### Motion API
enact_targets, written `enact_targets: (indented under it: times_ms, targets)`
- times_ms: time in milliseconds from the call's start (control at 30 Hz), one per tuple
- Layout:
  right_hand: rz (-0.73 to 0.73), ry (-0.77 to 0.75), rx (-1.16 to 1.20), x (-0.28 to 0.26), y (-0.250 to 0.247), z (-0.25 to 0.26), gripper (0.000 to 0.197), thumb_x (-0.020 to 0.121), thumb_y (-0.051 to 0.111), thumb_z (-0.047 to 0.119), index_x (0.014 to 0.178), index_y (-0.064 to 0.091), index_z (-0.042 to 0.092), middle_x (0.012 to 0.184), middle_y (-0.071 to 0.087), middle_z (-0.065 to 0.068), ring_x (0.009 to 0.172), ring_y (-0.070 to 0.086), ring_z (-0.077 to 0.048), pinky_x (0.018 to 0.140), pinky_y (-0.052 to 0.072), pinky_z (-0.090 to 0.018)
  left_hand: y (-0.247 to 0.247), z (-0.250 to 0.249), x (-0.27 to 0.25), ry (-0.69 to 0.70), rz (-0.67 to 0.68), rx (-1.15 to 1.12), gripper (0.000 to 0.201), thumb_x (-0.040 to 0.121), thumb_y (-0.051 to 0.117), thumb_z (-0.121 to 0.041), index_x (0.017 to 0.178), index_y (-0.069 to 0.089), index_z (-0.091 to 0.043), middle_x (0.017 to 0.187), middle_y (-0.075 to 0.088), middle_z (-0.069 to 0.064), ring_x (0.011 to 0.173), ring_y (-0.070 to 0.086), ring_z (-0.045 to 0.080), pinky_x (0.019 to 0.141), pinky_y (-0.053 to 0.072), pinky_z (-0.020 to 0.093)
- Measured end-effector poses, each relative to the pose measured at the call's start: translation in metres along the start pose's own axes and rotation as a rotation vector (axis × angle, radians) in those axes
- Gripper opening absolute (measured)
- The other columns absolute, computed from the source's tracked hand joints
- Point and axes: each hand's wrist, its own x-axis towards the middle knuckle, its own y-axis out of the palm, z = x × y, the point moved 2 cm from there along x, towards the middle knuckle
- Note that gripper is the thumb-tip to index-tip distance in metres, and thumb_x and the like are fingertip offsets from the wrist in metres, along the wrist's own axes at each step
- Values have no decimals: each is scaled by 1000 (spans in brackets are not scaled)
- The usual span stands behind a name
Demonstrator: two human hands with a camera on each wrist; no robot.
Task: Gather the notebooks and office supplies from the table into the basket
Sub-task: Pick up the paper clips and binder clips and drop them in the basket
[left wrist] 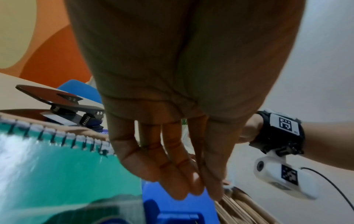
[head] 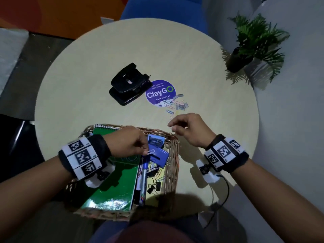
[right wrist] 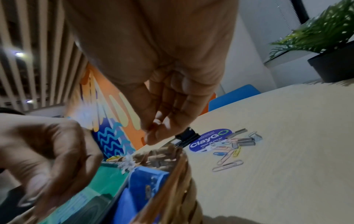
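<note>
A wicker basket (head: pixel 172 155) stands at the table's near edge. It holds a green spiral notebook (head: pixel 115 186), a blue stapler (head: pixel 157 155), a marker (head: pixel 144 181) and several clips. My left hand (head: pixel 146 151) hovers over the basket and pinches a pale paper clip (head: pixel 151 152) above the stapler. My right hand (head: pixel 172 126) is just beyond the basket's far right corner, thumb and fingers pinched on a thin paper clip (head: pixel 173 129). Loose paper clips and staple strips (head: pixel 177 103) lie on the table past it. A black hole punch (head: pixel 129 86) sits mid-table.
A round purple ClayGo sticker (head: pixel 157 92) lies flat between the hole punch and the clips. A potted fern (head: pixel 250 46) stands off the table's right edge and a blue chair (head: pixel 163 9) behind it. A cable (head: pixel 222 195) hangs from my right wrist camera.
</note>
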Motion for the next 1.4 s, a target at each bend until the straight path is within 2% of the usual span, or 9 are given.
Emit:
enact_targets:
  times_ms: [167,367,467,667,833,1067,1167,1333,1400]
  targets:
    - [97,-64,-131,-28,22,16,12,87,62,8,93,73,11,74,69,1,68,64,-12,69,51,-23,24,-4,-9,23,94,66,24,95,52,-29,107,71,-20,106,72,-4,92,66,14,85,51,29]
    - [259,-54,-139,-47,48,28,15,88,61,11,93,74,15,84,76,0,78,71,-11,81,56,-30,-6,11,-6,-26,-142,150,22,95,50,-26,110,67,-25,107,71,-5,96,64,15,87,51,36]
    - [375,-91,-252,-53,60,29,18,89,60,15,100,73,16,95,76,1,86,69,-11,82,52,-25,-26,10,3,-56,-250,157,21,94,51,-26,108,67,-23,102,71,-3,94,64,18,83,50,34]
    - [-111,37,-34,7,-3,-3,12,84,66,7,89,74,13,80,70,2,69,61,-4,73,46,-18,-64,-1,57,-136,-391,204,24,91,56,-32,109,66,-19,100,70,2,94,64,23,82,52,35]
    - [-347,182,-106,83,-47,-51,17,83,60,0,89,74,9,88,73,-11,78,68,-22,80,54,-29,-85,1,138,-251,-308,261,24,90,57,-19,111,67,-13,116,67,10,110,60,30,91,47,35]
    - [-201,211,-411,141,-45,-74,37,86,53,7,119,65,20,124,60,-8,113,58,-28,91,49,-35,-75,24,204,-380,-183,201,17,82,64,-11,96,73,-9,101,72,7,89,65,25,76,52,31]
    - [-143,152,-552,153,-40,-78,30,87,53,8,110,67,19,119,55,-11,110,56,-31,82,49,-37,-78,22,219,-374,-237,172,8,85,64,-18,84,64,-10,88,66,8,83,60,26,69,47,30]
    - [-131,130,-586,164,-37,-79,16,89,55,12,100,66,11,112,56,-12,101,57,-31,79,48,-37,-73,9,248,-391,-246,199,29,85,66,-31,97,69,-5,97,70,16,86,64,32,68,47,32]
    - [-131,126,-592,163,-37,-81,15,90,55,14,100,64,8,113,56,-13,101,57,-31,78,46,-35,-70,1,255,-427,-230,227,24,81,70,-26,89,67,-4,91,69,16,84,67,32,65,47,31]
